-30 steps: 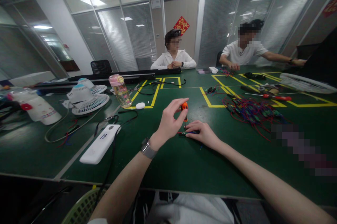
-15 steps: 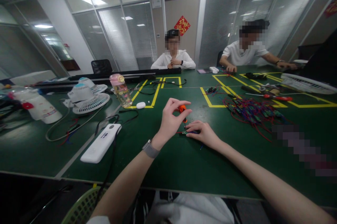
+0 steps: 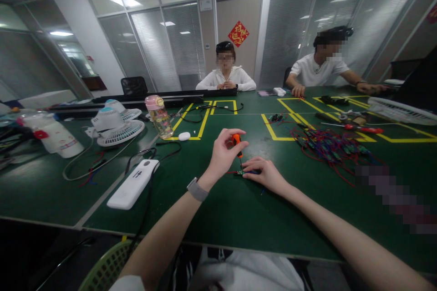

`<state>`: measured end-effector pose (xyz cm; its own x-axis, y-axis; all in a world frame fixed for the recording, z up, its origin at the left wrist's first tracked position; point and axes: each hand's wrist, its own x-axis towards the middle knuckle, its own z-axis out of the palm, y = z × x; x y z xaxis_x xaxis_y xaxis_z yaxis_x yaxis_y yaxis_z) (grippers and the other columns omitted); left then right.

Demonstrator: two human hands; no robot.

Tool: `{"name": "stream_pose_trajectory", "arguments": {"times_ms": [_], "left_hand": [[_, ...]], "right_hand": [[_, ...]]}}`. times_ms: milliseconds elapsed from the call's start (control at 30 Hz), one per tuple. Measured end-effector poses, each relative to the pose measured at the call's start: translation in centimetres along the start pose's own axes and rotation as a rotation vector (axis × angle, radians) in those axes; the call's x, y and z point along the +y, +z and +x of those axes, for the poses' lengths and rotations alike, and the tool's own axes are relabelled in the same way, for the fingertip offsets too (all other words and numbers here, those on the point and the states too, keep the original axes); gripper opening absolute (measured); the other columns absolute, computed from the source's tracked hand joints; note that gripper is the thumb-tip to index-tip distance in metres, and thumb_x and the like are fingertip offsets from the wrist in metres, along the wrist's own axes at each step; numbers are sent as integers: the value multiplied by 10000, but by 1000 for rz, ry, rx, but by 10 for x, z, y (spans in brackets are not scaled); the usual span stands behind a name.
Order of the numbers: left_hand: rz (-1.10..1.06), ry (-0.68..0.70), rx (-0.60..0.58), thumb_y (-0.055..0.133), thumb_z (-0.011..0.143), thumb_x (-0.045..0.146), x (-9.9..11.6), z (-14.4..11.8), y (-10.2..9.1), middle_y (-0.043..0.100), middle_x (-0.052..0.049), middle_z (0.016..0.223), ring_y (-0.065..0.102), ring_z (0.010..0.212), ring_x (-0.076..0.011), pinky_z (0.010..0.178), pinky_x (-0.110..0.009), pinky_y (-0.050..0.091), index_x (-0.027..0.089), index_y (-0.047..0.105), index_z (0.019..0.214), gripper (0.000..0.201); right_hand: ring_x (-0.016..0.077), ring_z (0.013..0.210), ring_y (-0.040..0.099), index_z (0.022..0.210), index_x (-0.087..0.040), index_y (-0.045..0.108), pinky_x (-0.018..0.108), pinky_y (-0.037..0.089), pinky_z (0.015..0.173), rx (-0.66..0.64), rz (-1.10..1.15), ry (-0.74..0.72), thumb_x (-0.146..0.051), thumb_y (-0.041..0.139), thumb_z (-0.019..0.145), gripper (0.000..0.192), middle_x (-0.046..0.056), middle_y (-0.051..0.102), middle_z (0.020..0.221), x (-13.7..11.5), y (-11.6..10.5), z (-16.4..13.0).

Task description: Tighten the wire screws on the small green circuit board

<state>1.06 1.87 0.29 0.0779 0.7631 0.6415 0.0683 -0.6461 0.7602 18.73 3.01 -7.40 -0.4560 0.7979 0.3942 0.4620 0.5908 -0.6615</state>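
fingers of left hand (image 3: pixel 223 154) pinch one orange screwdriver (image 3: pixel 236 140) over one small board (image 3: pixel 243 172).

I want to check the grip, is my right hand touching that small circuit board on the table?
Touching. The head view shows the right hand with its fingers pressed flat on the small circuit board.

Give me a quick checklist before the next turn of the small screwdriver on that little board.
1. Left hand pinches the orange screwdriver handle: ok.
2. Screwdriver stands about upright, tip down at the small board: ok.
3. Tip seated in a screw: cannot tell, too small.
4. Right hand presses the board flat on the green table: ok.
5. Loose wire pile lies apart from both hands: ok.
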Motion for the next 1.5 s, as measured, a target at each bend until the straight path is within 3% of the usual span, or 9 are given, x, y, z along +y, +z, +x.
{"name": "stream_pose_trajectory", "arguments": {"times_ms": [100,300,500,600,833,1100,1233,1367,1500], "left_hand": [[110,66,-25,617,862,263,5,-1,-2,557,-50,1010,565,932,-160,778,-258,503,221,669,1057,206],[-89,14,-187,461,936,205,10,-1,-4,598,-94,1175,630,944,-174,804,-308,537,200,565,1261,341],[279,172,35,667,833,245,10,-5,1,566,-29,911,563,811,-136,654,-224,508,243,677,1087,253],[331,200,45,673,830,270,11,-4,0,545,-28,893,553,805,-140,718,-264,514,238,686,1070,242],[-241,-46,-154,436,930,214,11,-2,-1,537,-97,1320,622,1068,-219,856,-356,547,219,576,1253,353],[-95,-29,-59,667,813,240,6,1,-1,645,-48,927,614,802,-144,711,-264,537,181,673,1014,209],[91,37,-32,611,859,255,8,0,-3,597,-55,998,585,910,-160,763,-262,513,209,679,1026,187],[-59,14,-172,453,923,194,10,-1,-4,574,-93,1186,606,999,-184,796,-289,528,214,578,1237,338],[29,33,-148,534,899,220,9,-3,-2,600,-66,1063,615,887,-158,740,-265,531,221,597,1192,300]], "right_hand": [[258,984,650,831,-248,774,444,517,898,-3,0,-1,-285,751,727,112,60,756,984,0,0,0],[250,976,651,830,-244,775,431,516,898,3,9,4,-270,762,716,118,56,757,981,1,1,0],[251,972,654,830,-249,775,432,517,897,-2,15,3,-266,759,717,116,54,757,972,0,0,0],[253,978,652,831,-251,775,437,512,905,0,11,-2,-275,754,724,111,56,756,978,1,0,0],[253,976,653,832,-249,773,437,518,893,1,12,-10,-282,750,728,111,59,756,982,2,0,0],[255,982,650,827,-246,773,440,520,895,2,18,4,-273,758,719,113,59,757,979,2,0,0],[255,978,654,831,-248,773,447,518,900,3,12,-4,-282,749,729,110,60,757,974,0,0,0],[256,979,656,829,-244,774,441,521,897,8,10,-4,-286,752,726,113,62,757,974,1,0,0],[255,974,655,826,-255,774,438,522,895,8,10,-3,-278,755,721,109,54,758,974,1,0,0]]}}
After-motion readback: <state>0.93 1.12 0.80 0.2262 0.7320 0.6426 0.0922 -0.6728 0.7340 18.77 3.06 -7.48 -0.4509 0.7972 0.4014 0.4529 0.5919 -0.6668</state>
